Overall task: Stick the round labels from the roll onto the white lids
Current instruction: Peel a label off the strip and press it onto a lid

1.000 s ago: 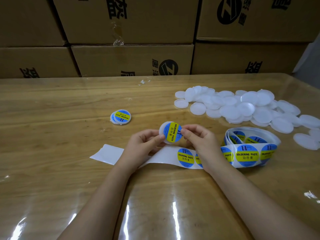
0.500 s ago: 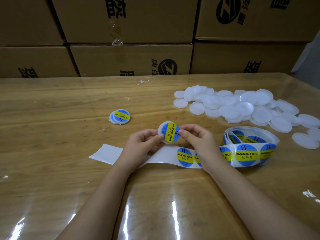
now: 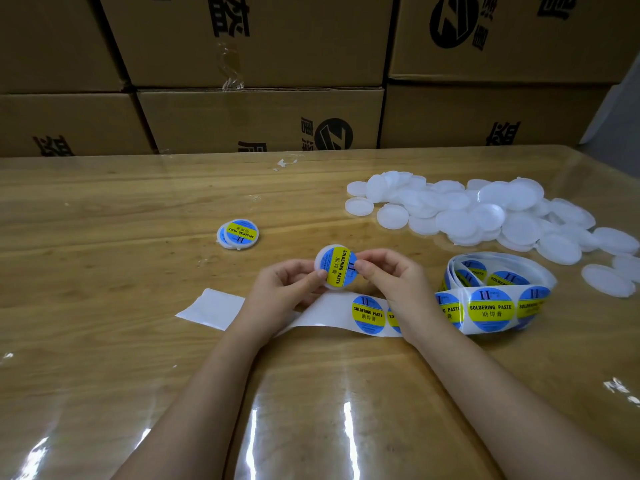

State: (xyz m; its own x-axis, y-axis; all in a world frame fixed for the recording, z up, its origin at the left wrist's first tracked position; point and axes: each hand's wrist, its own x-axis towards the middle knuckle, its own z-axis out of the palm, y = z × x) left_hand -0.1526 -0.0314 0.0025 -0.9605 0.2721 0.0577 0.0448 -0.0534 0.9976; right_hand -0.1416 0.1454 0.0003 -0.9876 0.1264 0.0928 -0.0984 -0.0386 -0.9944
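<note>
Lid, label uppermost, pinched at its edges between left hand and right hand; finished lids lie beyond and leftward, nearer the left hand, the likely destination.

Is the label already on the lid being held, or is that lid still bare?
On: the lid pinched between the left hand and right hand shows a blue-and-yellow label covering most of its face.
</note>
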